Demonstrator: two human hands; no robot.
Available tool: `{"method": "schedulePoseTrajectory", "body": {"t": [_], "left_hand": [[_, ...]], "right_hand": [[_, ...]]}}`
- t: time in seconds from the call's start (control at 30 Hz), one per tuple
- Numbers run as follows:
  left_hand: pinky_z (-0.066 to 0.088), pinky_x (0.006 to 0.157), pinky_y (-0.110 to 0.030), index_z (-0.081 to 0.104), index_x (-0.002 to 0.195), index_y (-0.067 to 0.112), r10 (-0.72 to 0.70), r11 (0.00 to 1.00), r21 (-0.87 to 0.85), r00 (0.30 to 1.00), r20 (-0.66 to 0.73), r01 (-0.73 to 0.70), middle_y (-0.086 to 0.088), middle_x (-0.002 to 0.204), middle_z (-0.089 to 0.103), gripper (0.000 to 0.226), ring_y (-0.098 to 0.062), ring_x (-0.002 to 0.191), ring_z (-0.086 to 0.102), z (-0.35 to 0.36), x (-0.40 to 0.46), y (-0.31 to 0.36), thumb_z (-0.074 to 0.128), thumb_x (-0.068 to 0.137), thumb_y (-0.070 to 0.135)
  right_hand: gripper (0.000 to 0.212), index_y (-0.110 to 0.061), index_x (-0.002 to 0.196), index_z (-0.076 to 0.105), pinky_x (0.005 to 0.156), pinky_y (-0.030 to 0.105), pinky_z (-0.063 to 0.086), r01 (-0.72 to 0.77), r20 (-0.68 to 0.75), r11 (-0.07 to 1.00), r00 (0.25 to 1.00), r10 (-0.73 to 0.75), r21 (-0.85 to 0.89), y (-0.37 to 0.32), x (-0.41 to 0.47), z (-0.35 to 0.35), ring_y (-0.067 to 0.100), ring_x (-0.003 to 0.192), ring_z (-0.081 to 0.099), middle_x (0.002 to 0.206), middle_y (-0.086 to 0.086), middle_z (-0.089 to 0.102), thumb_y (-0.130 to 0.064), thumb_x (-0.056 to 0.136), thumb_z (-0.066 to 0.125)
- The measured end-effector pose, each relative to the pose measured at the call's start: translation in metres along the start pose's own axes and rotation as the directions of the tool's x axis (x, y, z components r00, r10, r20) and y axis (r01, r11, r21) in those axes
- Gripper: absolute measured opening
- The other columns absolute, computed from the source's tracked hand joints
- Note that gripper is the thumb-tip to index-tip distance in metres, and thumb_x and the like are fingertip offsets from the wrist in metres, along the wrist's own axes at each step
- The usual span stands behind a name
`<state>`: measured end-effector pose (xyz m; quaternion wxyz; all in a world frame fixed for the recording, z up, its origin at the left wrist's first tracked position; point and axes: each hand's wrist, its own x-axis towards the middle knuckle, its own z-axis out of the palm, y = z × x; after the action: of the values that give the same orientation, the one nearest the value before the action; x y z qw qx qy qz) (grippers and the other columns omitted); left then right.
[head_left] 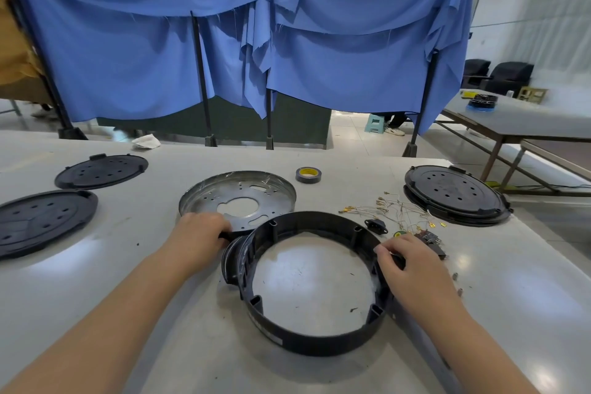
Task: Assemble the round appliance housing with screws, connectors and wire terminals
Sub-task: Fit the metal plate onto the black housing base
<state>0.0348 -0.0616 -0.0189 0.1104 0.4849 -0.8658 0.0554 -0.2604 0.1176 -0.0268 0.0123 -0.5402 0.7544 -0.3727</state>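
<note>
Assembly barely begun. Ring lies bare near table's front edge, left hand gripping its handle, right hand pinching its rim. Plate, wires, socket loose behind it; nothing fitted.

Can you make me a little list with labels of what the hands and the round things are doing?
left hand: grips the black ring's left side
right hand: grips the ring's right rim
black ring: flat on the table, open middle
metal dish: behind the ring
tape roll: behind the dish
wires: loose, right of the dish
black lids: left and right
</note>
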Motion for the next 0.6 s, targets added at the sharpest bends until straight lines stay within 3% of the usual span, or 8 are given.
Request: {"method": "schedulePoseTrajectory", "body": {"t": [0.17,0.3,0.43,0.6], "left_hand": [[0.042,0.073,-0.029,0.069,0.098,0.022,0.003,0.996,-0.093,0.996,-0.095,-0.012,0.006,0.097,0.064,0.014,-0.016,0.097,0.060,0.003,-0.002,0.000,0.056,0.093,0.020],[0.045,0.067,-0.030,0.070,0.096,0.019,0.023,0.998,-0.054,0.984,-0.179,-0.034,0.005,0.094,0.064,0.013,-0.018,0.093,0.061,-0.005,-0.006,0.006,0.057,0.094,0.021],[0.051,0.060,-0.041,0.073,0.085,0.009,0.095,0.994,-0.028,0.943,-0.318,-0.110,-0.004,0.078,0.064,0.005,-0.029,0.073,0.062,-0.025,-0.014,0.016,0.068,0.087,0.010],[0.049,0.047,-0.039,0.071,0.072,0.005,0.214,0.973,0.029,0.848,-0.485,-0.229,-0.007,0.063,0.059,0.012,-0.030,0.054,0.057,-0.050,-0.026,0.040,0.080,0.072,-0.003]], "right_hand": [[0.015,-0.024,0.085,0.066,0.066,0.007,0.029,-0.001,0.008,1.000,1.000,0.001,-0.011,0.000,0.001,0.001,-0.005,0.083,0.049,0.088,-0.016,0.054,-0.029,0.094,0.055],[0.014,-0.026,0.084,0.065,0.067,0.005,0.029,-0.007,0.013,1.000,1.000,0.007,0.004,-0.001,0.000,0.001,-0.008,0.085,0.049,0.088,-0.018,0.054,-0.028,0.094,0.055],[0.011,-0.029,0.087,0.063,0.068,0.012,0.035,-0.030,0.010,0.998,1.000,0.030,0.056,-0.001,0.000,0.000,-0.007,0.087,0.050,0.091,-0.018,0.057,-0.026,0.093,0.055],[0.012,-0.033,0.086,0.063,0.074,0.021,0.041,-0.056,-0.001,0.986,0.998,0.057,0.157,-0.001,0.000,-0.002,-0.005,0.088,0.054,0.091,-0.018,0.061,-0.025,0.092,0.057]]}}
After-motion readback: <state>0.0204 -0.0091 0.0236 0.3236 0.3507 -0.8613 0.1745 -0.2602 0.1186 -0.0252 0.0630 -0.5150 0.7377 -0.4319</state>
